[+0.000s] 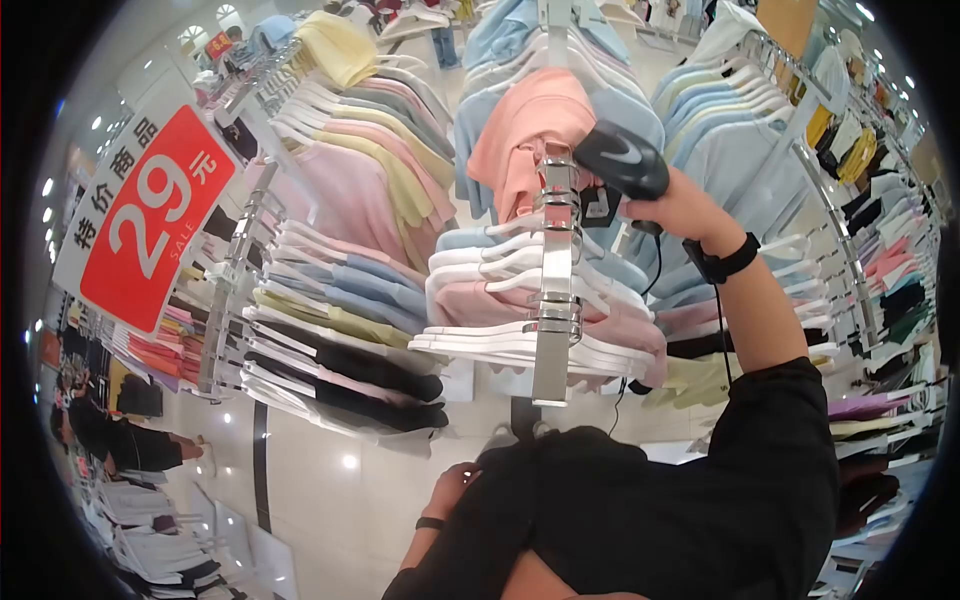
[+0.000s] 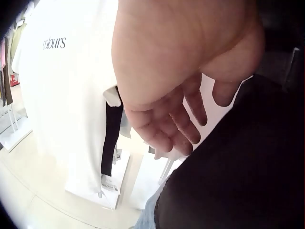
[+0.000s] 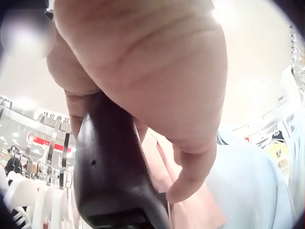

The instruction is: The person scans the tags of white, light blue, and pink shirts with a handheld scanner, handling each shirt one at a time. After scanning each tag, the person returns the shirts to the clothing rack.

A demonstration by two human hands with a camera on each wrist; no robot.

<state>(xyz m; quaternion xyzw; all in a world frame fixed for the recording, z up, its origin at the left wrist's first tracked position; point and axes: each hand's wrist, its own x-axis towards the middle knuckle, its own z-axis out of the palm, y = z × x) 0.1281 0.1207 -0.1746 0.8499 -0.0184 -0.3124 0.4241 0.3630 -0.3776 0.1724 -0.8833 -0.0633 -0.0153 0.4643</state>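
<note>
My right hand grips a black handheld barcode scanner at the front rack. Its head is tilted beside a coral garment draped over the rail end. A dark tag hangs just under the scanner. In the right wrist view, fingers wrap the scanner's dark body, and one fingertip reaches down beside the coral cloth. Low by the black shirt, my left hand hangs with nothing in it. Its fingers droop loosely in the left wrist view, near the black cloth.
A chrome rail points toward me, carrying white hangers with pastel tops. More racks of clothes stand on both sides. A red and white price sign rises at the left. Another person is at the far left.
</note>
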